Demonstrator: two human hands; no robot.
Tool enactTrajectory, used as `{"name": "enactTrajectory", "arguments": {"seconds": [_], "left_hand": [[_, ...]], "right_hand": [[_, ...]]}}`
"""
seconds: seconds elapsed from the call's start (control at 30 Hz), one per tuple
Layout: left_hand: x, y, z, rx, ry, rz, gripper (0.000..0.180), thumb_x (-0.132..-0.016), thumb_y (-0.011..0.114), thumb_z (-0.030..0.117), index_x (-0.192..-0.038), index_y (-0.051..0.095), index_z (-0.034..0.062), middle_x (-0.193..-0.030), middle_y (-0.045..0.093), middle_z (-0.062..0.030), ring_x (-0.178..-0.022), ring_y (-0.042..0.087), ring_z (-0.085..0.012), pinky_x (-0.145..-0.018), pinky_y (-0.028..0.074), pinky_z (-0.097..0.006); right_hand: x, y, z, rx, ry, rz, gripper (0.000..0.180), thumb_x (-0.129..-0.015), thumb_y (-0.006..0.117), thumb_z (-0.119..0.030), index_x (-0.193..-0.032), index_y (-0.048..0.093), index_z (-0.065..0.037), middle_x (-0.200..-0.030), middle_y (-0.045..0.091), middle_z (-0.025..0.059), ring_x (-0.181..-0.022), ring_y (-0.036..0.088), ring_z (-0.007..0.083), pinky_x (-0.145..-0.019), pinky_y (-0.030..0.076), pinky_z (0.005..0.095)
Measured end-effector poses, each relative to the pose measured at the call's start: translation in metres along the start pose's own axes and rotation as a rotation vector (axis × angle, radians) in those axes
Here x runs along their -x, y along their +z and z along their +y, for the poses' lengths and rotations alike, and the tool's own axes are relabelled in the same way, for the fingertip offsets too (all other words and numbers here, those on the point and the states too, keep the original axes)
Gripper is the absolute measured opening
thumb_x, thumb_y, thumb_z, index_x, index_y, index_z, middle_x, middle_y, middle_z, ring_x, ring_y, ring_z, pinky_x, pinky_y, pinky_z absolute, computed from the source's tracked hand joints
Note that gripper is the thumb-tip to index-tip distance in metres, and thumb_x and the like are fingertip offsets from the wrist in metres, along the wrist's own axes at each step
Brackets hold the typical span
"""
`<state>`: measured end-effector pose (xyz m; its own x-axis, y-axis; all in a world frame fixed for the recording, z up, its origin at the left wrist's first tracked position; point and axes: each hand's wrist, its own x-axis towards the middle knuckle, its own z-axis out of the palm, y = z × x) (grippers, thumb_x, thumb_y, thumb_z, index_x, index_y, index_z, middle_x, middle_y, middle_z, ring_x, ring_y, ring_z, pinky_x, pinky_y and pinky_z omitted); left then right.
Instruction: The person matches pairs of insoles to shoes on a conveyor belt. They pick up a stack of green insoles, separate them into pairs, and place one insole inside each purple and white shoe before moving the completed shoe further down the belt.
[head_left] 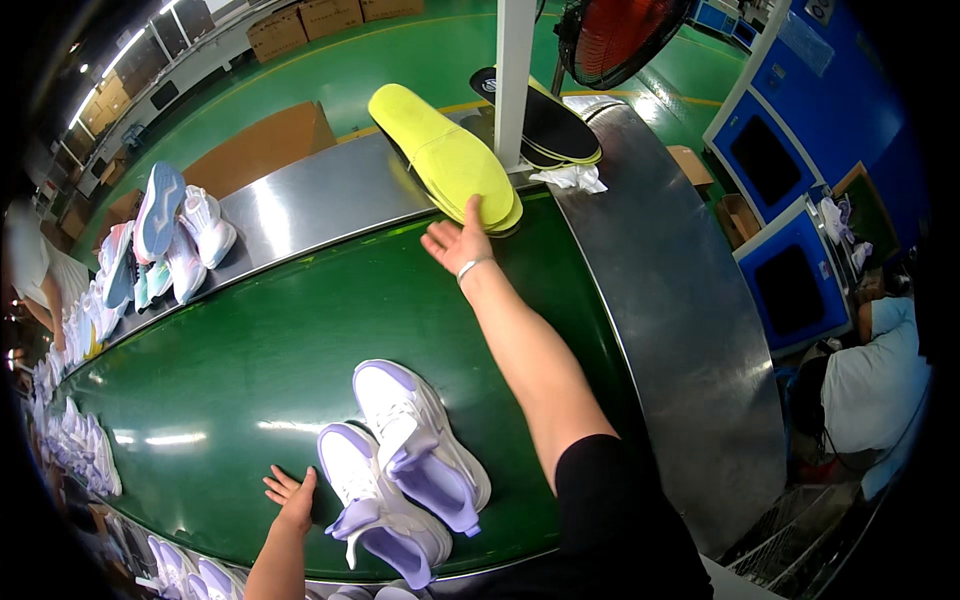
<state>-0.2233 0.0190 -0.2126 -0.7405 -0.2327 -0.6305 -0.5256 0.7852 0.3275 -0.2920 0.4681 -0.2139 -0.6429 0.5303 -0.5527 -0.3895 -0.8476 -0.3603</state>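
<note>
A pair of white and lavender sneakers, the left shoe [345,465] and the right shoe [420,410], lies side by side on the green belt [230,350], toes pointing away from me. My left hand [293,497] is just left of them, fingers spread and holding nothing. My right arm reaches across to the far edge, where yellow-green insoles [440,145] lie stacked on the metal rim. My right hand [459,240] is open at their near end. Its thumb overlaps the insoles in view; whether it touches them I cannot tell.
Black insoles [545,125] lie behind a white post [513,85], near crumpled white paper [574,178]. Several sneakers [165,235] crowd the far-left rim, and more shoes [85,450] line the belt's left end. A fan [620,40] stands beyond. A person [875,375] is at right.
</note>
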Motion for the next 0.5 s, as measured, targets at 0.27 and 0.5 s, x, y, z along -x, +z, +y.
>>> {"name": "enactTrajectory", "arguments": {"seconds": [0.27, 0.5], "left_hand": [[-0.008, -0.004, -0.02, 0.045, 0.026, 0.039, 0.095, -0.072, 0.054, 0.05, -0.131, -0.014, 0.0179, -0.133, -0.028, -0.0084, -0.122, -0.025, -0.0306, -0.098, -0.001, -0.049], [-0.012, -0.004, -0.024, 0.023, 0.021, 0.028, 0.093, -0.074, 0.052, 0.048, -0.13, -0.015, 0.0172, -0.133, -0.028, -0.0084, -0.121, -0.025, -0.0301, -0.098, -0.002, -0.049]], "right_hand": [[0.052, -0.007, -0.13, 0.665, -0.848, -0.02, 0.014, -0.077, 0.054, -0.018, -0.082, 0.051, -0.005, -0.067, 0.054, 0.0056, -0.055, 0.051, 0.0095, -0.038, 0.037, 0.0204], [-0.059, -0.045, -0.229, 1.292, -0.979, 0.747, 0.068, -0.067, 0.059, -0.041, -0.115, 0.038, 0.003, -0.113, 0.046, 0.0216, -0.105, 0.043, 0.0362, -0.09, 0.033, 0.0402]]}}
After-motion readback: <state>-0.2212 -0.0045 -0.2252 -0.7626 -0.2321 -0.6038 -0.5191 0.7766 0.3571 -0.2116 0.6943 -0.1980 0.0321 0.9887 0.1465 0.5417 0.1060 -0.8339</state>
